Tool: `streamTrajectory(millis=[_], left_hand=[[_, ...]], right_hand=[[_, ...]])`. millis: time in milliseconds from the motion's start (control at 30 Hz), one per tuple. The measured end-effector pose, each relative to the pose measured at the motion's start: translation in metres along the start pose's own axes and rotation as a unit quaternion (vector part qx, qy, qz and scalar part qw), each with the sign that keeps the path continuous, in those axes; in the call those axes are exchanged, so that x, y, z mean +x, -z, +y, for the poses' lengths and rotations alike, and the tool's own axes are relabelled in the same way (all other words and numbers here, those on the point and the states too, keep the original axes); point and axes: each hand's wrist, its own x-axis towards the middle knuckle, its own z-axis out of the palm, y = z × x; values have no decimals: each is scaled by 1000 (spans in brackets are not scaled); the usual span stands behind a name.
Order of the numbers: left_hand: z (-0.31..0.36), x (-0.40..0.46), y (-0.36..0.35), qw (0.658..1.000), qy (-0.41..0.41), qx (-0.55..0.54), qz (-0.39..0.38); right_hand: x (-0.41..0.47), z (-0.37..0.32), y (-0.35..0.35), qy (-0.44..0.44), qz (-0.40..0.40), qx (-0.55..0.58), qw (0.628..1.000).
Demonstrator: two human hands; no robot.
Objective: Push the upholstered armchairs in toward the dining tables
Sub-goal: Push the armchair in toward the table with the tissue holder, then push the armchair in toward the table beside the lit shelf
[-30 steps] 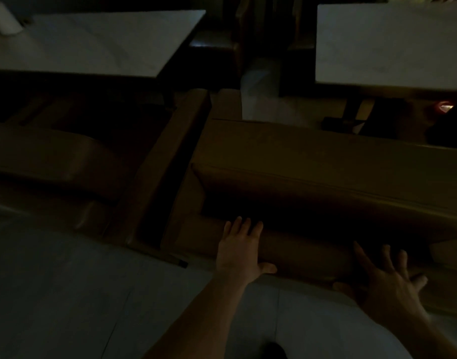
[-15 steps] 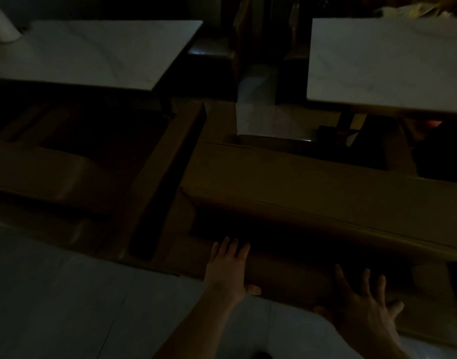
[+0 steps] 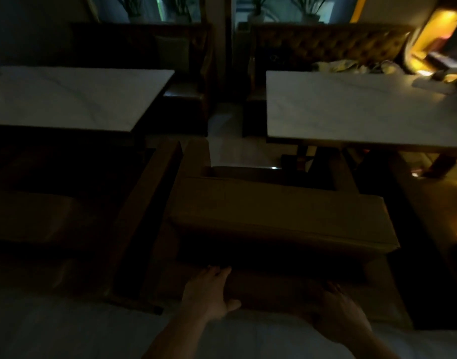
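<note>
A dimly lit dining room is seen from above. A tan upholstered armchair with a boxy padded back (image 3: 279,218) is placed in the middle of the view, its back turned to the camera and its front facing the gap between two benches. A white marble-topped rectangular bench (image 3: 74,97) is set at the far left, and a second white marble-topped bench (image 3: 357,110) at the far right; the armchair's front right corner is near the dark legs under the right one. Just beside the armchair on the left, a second brown upholstered armchair (image 3: 48,216) is drawn up to the left bench, with only a narrow dark gap left between the two chairs. Beyond the benches, a tufted brown booth seat (image 3: 333,45) is lined along the wall, and crumpled light items, too blurred to identify, are heaped on it. Potted plants (image 3: 258,9) are seen at the top edge.

The left hand (image 3: 209,294) is laid flat, fingers spread wide, against the lower back of the middle armchair. The right hand (image 3: 339,309) is pressed open against the same surface further right, nothing being gripped. A pale tiled floor (image 3: 53,330) is seen under both forearms.
</note>
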Motion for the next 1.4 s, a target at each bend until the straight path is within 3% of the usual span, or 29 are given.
streamTrajectory(millis=[467, 767, 967, 1400], left_hand=[[28, -105, 89, 997, -63, 9, 34], [100, -130, 86, 995, -88, 40, -8], [187, -140, 75, 992, -111, 54, 24], [461, -173, 12, 959, -244, 113, 86]], right_hand=[[-134, -15, 65, -21, 126, 37, 991], [-193, 58, 42, -83, 171, 83, 978], [-227, 133, 48, -84, 214, 93, 969], [-342, 355, 59, -125, 279, 105, 946]])
